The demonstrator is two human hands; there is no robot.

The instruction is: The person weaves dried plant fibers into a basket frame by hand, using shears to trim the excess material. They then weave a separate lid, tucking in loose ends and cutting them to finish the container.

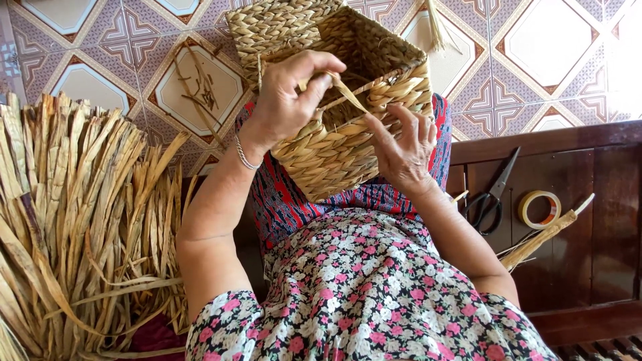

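Observation:
A woven straw basket (361, 47) rests tilted on my lap, its open mouth facing up and toward me. My left hand (286, 100) pinches a flat dried strand (348, 92) at the basket's near rim and pulls it taut. My right hand (401, 148) presses against the basket's near wall just below the rim, fingers spread beside the strand. A thin bracelet sits on my left wrist.
A big bundle of dried reed strips (73, 220) lies at my left. On the dark wooden bench (602, 200) at my right lie black scissors (493, 195), a roll of tape (539, 208) and a twisted reed length (545, 234). Patterned floor tiles (542, 40) lie beyond.

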